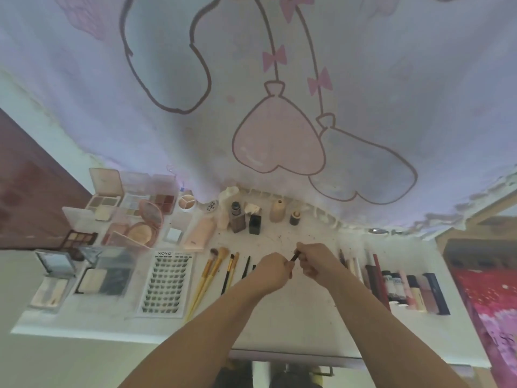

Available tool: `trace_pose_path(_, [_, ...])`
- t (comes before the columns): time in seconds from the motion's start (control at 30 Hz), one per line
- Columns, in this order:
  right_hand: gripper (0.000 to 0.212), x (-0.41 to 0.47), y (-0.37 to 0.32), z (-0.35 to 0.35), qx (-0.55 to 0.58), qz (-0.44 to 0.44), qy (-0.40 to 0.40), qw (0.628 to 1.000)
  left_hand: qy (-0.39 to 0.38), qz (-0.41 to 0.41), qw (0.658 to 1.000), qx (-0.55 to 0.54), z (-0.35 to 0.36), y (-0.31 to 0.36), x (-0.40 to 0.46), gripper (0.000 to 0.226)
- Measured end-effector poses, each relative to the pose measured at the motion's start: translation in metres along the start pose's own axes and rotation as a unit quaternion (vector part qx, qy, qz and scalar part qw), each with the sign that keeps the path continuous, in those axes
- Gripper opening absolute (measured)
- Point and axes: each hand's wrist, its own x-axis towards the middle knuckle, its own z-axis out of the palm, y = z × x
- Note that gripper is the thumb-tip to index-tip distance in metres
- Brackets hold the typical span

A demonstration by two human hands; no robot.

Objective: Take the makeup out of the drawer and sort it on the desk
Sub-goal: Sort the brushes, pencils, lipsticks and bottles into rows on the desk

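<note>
Over the bench (279, 317) you pinch one slim dark pencil (294, 257) between both hands, left hand (272, 271) and right hand (317, 260) each curled in a grip, probably capping it before laying it beside the brushes (215, 273).

palettes (120, 219) left | brushes (218, 273) centre | bottles (251, 217) behind | tubes (402, 287) right | desk (293, 317)

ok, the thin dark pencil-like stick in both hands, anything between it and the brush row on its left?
Nothing visible. The left hand and right hand hold the dark stick above bare desk. The brush row lies just left of the left hand, with open desk surface between.
</note>
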Motion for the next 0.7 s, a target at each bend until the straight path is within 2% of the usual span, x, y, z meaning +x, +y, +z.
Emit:
trace_pose_path(0.07, [0.033, 0.008, -0.001, -0.013, 0.021, -0.021, 0.079, 0.996, -0.074, -0.023, 0.995, -0.066, -0.006, -0.018, -0.016, 0.038])
trace_pose_path(0.13, [0.033, 0.010, -0.010, -0.032, 0.038, -0.054, 0.108, 0.992, -0.086, -0.051, 0.985, -0.141, -0.008, -0.040, -0.032, 0.036])
trace_pose_path(0.2, [0.028, 0.002, -0.022, -0.033, 0.024, -0.078, 0.052, 0.995, -0.031, -0.076, 0.980, -0.183, -0.011, -0.058, -0.034, 0.032])
trace_pose_path(0.27, [0.018, -0.012, -0.026, -0.013, -0.068, -0.081, 0.005, 0.994, 0.016, -0.081, 0.981, -0.176, -0.009, -0.063, -0.024, 0.028])
trace_pose_path(0.37, [0.005, -0.019, -0.010, 0.016, -0.196, -0.090, 0.011, 0.976, 0.052, -0.048, 0.995, -0.071, -0.005, -0.056, -0.008, 0.027])
trace_pose_path(0.47, [0.019, -0.012, 0.015, 0.030, -0.283, -0.105, 0.055, 0.952, 0.111, -0.026, 0.992, 0.049, -0.004, -0.054, 0.003, 0.025])
trace_pose_path(0.6, [0.024, -0.014, 0.037, 0.040, -0.473, -0.127, 0.087, 0.867, 0.129, -0.013, 0.982, 0.136, 0.004, -0.055, 0.015, 0.027])
trace_pose_path(0.7, [0.029, -0.012, 0.044, 0.048, -0.543, -0.154, 0.097, 0.820, 0.126, 0.006, 0.974, 0.188, 0.010, -0.059, 0.021, 0.034])
